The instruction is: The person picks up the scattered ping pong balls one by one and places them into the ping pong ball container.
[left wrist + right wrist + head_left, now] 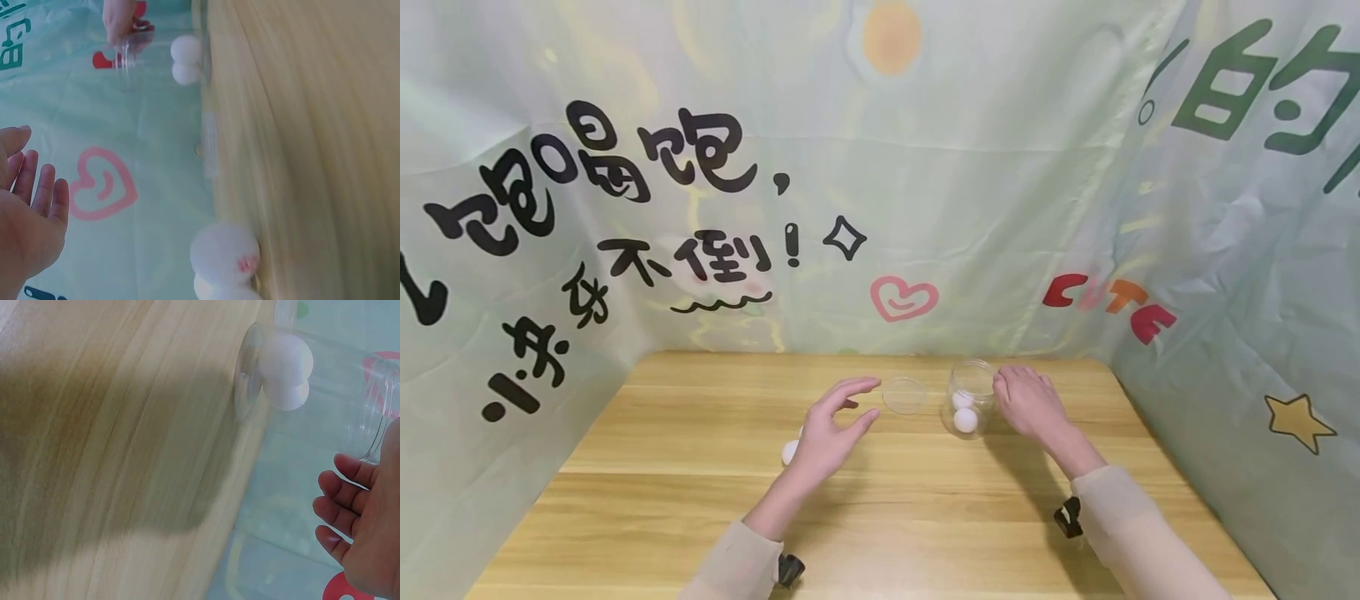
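A clear jar (953, 417) stands upright toward the back right of the table, with two white ping-pong balls (966, 420) inside. My right hand (1030, 402) is at the right side of its rim; in the right wrist view its fingers (337, 515) are loosely bent beside the jar mouth. Over the table to the left, my left hand (829, 429) holds nothing, thumb and fingers spread apart. A clear round lid (903, 396) lies just beyond its fingertips. More white ping-pong balls (224, 253), one with red print, are beside the left wrist, partly hidden by it in the head view.
The wooden table (895, 533) is bounded at the back and sides by a pale green printed cloth (1000, 208). Each wrist wears a small black device, such as the one below the right cuff (1067, 517).
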`<state>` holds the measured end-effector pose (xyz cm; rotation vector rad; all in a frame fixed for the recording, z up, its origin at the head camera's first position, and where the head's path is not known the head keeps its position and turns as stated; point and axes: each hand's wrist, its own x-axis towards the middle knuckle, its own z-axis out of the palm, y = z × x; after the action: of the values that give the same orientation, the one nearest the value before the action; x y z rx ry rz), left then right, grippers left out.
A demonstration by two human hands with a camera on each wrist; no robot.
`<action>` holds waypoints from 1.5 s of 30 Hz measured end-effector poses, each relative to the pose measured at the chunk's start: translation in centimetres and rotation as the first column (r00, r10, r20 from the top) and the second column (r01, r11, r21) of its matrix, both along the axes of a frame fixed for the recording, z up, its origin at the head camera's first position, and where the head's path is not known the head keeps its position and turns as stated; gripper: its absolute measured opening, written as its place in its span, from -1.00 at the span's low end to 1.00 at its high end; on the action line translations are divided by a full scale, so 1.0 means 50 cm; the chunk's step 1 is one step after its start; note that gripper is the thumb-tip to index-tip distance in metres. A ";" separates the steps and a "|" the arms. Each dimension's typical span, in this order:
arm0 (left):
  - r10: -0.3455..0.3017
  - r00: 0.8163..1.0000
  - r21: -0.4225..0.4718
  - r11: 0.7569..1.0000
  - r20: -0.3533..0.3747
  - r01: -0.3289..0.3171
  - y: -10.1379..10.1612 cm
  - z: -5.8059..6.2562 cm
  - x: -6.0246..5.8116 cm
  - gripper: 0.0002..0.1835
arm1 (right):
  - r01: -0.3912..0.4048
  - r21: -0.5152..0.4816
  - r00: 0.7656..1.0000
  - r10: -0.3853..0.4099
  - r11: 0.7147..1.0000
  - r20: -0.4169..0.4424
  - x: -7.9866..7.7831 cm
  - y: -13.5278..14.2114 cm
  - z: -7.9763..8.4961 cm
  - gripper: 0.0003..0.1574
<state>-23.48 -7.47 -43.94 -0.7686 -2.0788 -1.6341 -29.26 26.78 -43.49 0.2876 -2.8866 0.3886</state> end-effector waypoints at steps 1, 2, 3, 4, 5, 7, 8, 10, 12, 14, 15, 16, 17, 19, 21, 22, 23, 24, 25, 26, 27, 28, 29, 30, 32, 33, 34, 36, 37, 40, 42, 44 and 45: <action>0.009 1.000 -0.005 1.000 -0.002 -0.009 -0.006 -0.002 0.002 -0.56 | -0.001 0.000 1.000 0.001 1.000 0.001 0.000 0.000 0.000 -0.47; 0.015 1.000 -0.006 1.000 0.001 -0.015 -0.013 -0.005 0.003 -0.57 | -0.001 0.001 1.000 0.001 1.000 0.001 0.001 0.000 -0.001 -0.47; 0.024 1.000 -0.010 1.000 0.003 -0.024 -0.019 -0.007 0.004 -0.57 | 0.001 0.000 1.000 -0.001 1.000 0.003 0.001 0.001 -0.001 -0.47; 0.029 1.000 -0.012 0.999 0.003 -0.029 -0.026 -0.010 0.004 -0.57 | 0.002 0.001 1.000 -0.002 1.000 0.003 0.002 0.001 -0.002 -0.47; 0.036 0.999 -0.017 0.999 0.004 -0.036 -0.032 -0.012 0.006 -0.57 | 0.003 0.001 1.000 -0.003 1.000 0.001 0.003 0.002 -0.002 -0.47; 0.046 0.999 -0.028 0.999 0.000 -0.046 -0.045 -0.016 0.008 -0.57 | 0.003 0.001 1.000 -0.003 1.000 -0.001 0.004 0.003 -0.003 -0.48; 0.052 0.999 -0.036 0.998 0.000 -0.052 -0.052 -0.018 0.009 -0.57 | 0.003 0.000 1.000 -0.003 1.000 -0.001 0.005 0.004 -0.004 -0.48; 0.068 0.998 -0.057 0.996 0.004 -0.067 -0.066 -0.020 0.012 -0.57 | 0.001 0.000 1.000 -0.001 1.000 -0.004 0.006 0.004 -0.004 -0.48; 0.090 0.996 -0.086 0.992 0.015 -0.088 -0.079 -0.023 0.014 -0.56 | -0.002 0.001 1.000 0.002 1.000 -0.004 0.007 0.004 -0.004 -0.48; 0.112 0.993 -0.112 0.988 0.032 -0.107 -0.093 -0.025 0.017 -0.55 | -0.003 0.001 1.000 0.003 1.000 -0.005 0.009 0.004 -0.006 -0.49; 0.120 0.992 -0.126 0.985 0.037 -0.115 -0.100 -0.028 0.017 -0.55 | -0.002 0.001 1.000 0.002 1.000 -0.005 0.009 0.004 -0.006 -0.48; 0.128 0.991 -0.138 0.983 0.041 -0.121 -0.108 -0.031 0.017 -0.54 | -0.002 0.001 1.000 0.002 1.000 -0.004 0.009 0.004 -0.007 -0.48; 0.136 0.990 -0.146 0.981 0.047 -0.128 -0.115 -0.034 0.017 -0.54 | -0.001 0.001 1.000 0.001 1.000 -0.004 0.009 0.004 -0.008 -0.48; 0.149 0.987 -0.160 0.977 0.059 -0.138 -0.131 -0.040 0.017 -0.54 | -0.003 0.003 1.000 0.003 1.000 -0.005 0.009 0.004 -0.009 -0.48; 0.162 0.984 -0.179 0.973 0.074 -0.147 -0.146 -0.045 0.014 -0.55 | -0.004 0.003 1.000 0.004 1.000 -0.005 0.008 0.004 -0.009 -0.48; 0.169 0.982 -0.189 0.970 0.081 -0.152 -0.153 -0.047 0.014 -0.56 | -0.006 0.002 1.000 0.006 1.000 -0.006 0.008 0.005 -0.008 -0.48; 0.176 0.980 -0.200 0.967 0.088 -0.156 -0.159 -0.048 0.013 -0.56 | -0.007 0.000 1.000 0.007 1.000 -0.008 0.007 0.005 -0.007 -0.48; 0.182 0.979 -0.215 0.964 0.092 -0.159 -0.166 -0.050 0.012 -0.56 | -0.009 -0.001 1.000 0.009 1.000 -0.009 0.007 0.006 -0.006 -0.48; 0.187 0.978 -0.230 0.960 0.091 -0.162 -0.172 -0.050 0.011 -0.56 | -0.008 -0.003 1.000 0.008 1.000 -0.009 0.005 0.006 -0.005 -0.49; 0.192 0.977 -0.243 0.956 0.091 -0.165 -0.177 -0.051 0.011 -0.56 | -0.008 -0.004 1.000 0.008 1.000 -0.011 0.005 0.007 -0.003 -0.49; 0.196 0.977 -0.257 0.952 0.087 -0.168 -0.182 -0.052 0.010 -0.56 | -0.009 -0.005 1.000 0.009 1.000 -0.013 0.004 0.007 -0.002 -0.49; 0.199 0.976 -0.271 0.947 0.084 -0.170 -0.187 -0.054 0.009 -0.55 | -0.010 -0.004 1.000 0.010 1.000 -0.014 0.002 0.008 -0.002 -0.49; 0.202 0.976 -0.283 0.943 0.080 -0.172 -0.192 -0.055 0.009 -0.55 | -0.010 -0.004 1.000 0.010 1.000 -0.014 0.001 0.008 -0.001 -0.49; 0.203 0.976 -0.293 0.940 0.077 -0.173 -0.196 -0.057 0.008 -0.55 | -0.010 -0.003 1.000 0.010 1.000 -0.014 0.001 0.008 -0.001 -0.49; 0.204 0.976 -0.315 0.934 0.079 -0.170 -0.205 -0.061 0.007 -0.55 | -0.011 -0.003 1.000 0.011 1.000 -0.014 0.000 0.008 0.000 -0.48; 0.201 0.976 -0.325 0.931 0.085 -0.164 -0.209 -0.064 0.007 -0.55 | -0.012 -0.005 1.000 0.012 1.000 -0.014 0.000 0.007 0.000 -0.48; 0.198 0.976 -0.336 0.929 0.093 -0.157 -0.213 -0.066 0.007 -0.55 | -0.013 -0.005 1.000 0.013 1.000 -0.015 0.000 0.007 0.000 -0.48; 0.195 0.973 -0.359 0.923 0.124 -0.139 -0.220 -0.071 0.008 -0.55 | -0.015 -0.008 1.000 0.015 1.000 -0.015 0.001 0.006 0.001 -0.48; 0.191 0.971 -0.371 0.920 0.141 -0.128 -0.223 -0.074 0.009 -0.54 | -0.017 -0.009 1.000 0.017 1.000 -0.015 0.001 0.005 0.001 -0.48; 0.183 0.965 -0.401 0.911 0.185 -0.096 -0.231 -0.081 0.012 -0.53 | -0.019 -0.009 1.000 0.019 1.000 -0.015 0.001 0.004 0.000 -0.49; 0.174 0.962 -0.412 0.908 0.210 -0.075 -0.235 -0.086 0.012 -0.52 | -0.021 -0.009 1.000 0.021 1.000 -0.015 0.001 0.004 -0.001 -0.49; 0.168 0.958 -0.419 0.906 0.231 -0.058 -0.237 -0.090 0.012 -0.52 | -0.020 -0.009 1.000 0.019 1.000 -0.017 0.001 0.004 -0.003 -0.49; 0.165 0.956 -0.421 0.906 0.242 -0.050 -0.238 -0.092 0.011 -0.52 | -0.020 -0.009 1.000 0.020 1.000 -0.019 0.001 0.005 -0.003 -0.49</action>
<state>-22.91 -19.38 -48.51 -0.5569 -2.6636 -1.3143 -29.23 27.01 -43.64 0.3166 -2.8652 0.4003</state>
